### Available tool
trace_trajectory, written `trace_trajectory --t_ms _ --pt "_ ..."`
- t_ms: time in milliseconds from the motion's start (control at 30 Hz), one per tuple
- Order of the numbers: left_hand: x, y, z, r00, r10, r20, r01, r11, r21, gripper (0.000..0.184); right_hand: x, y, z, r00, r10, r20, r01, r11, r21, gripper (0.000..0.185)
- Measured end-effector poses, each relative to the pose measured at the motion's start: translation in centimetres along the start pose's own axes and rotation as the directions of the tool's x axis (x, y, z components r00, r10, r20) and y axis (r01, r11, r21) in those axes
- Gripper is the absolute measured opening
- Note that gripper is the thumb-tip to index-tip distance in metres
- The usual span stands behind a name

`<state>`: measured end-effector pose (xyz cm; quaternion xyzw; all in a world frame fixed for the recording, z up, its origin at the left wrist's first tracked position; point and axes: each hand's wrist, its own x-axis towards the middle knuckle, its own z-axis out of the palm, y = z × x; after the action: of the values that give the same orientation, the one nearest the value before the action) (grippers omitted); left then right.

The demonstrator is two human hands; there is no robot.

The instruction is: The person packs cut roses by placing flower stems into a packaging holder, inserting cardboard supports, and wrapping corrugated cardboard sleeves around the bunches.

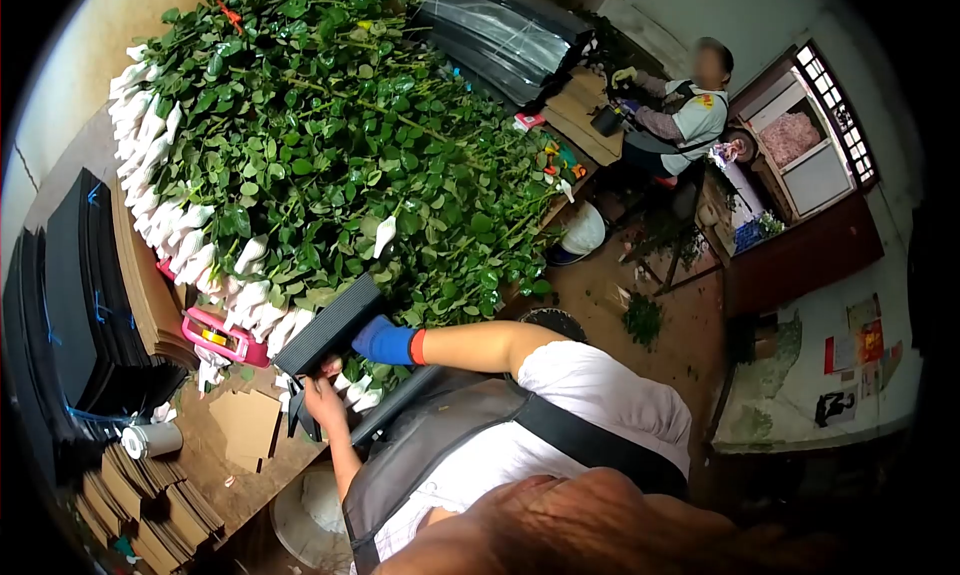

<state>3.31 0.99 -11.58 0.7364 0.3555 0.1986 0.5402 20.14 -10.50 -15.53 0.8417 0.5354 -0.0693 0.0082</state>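
My left hand, bare, has its fingers bent at the lower end of a black ribbed piece. What it pinches there is too small to make out. My right hand, in a blue glove with a red cuff, is against the right side of this ribbed piece; its fingers are mostly hidden. White-wrapped flower heads show just below the gloved hand. Beside the ribbed piece lies a pink tape dispenser. A large heap of leafy stems with white-wrapped heads along its left edge lies beyond both hands.
Black sheets stand at the left, near a white roll and stacked cardboard pieces. A cardboard sheet lies on the table. Below its edge is a bucket. A co-worker sits at the back right.
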Motion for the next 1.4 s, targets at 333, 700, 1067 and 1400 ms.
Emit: trace_trajectory --t_ms 333,700,1067,1400 --pt "-0.7 -2.2 -5.3 0.994 0.028 0.102 -0.032 0.999 0.041 0.021 -1.5 1.7 -7.5 0.937 -0.199 0.288 0.135 0.965 0.226 0.023" --pt "-2.8 0.8 -2.4 0.994 0.052 0.097 -0.062 0.993 0.103 0.038 0.0 -1.7 -4.0 0.943 0.047 0.329 -0.032 0.998 -0.053 0.023" --pt "-2.7 0.9 -0.5 0.986 0.124 0.114 -0.149 0.958 0.245 0.033 -0.4 -2.6 -7.0 0.926 0.080 0.369 -0.048 0.994 -0.094 0.025" --pt "-2.0 -2.8 -3.9 0.935 0.214 -0.283 -0.214 0.976 0.033 0.025 -1.9 -0.3 -11.2 0.901 -0.108 0.420 0.068 0.992 0.107 0.039"
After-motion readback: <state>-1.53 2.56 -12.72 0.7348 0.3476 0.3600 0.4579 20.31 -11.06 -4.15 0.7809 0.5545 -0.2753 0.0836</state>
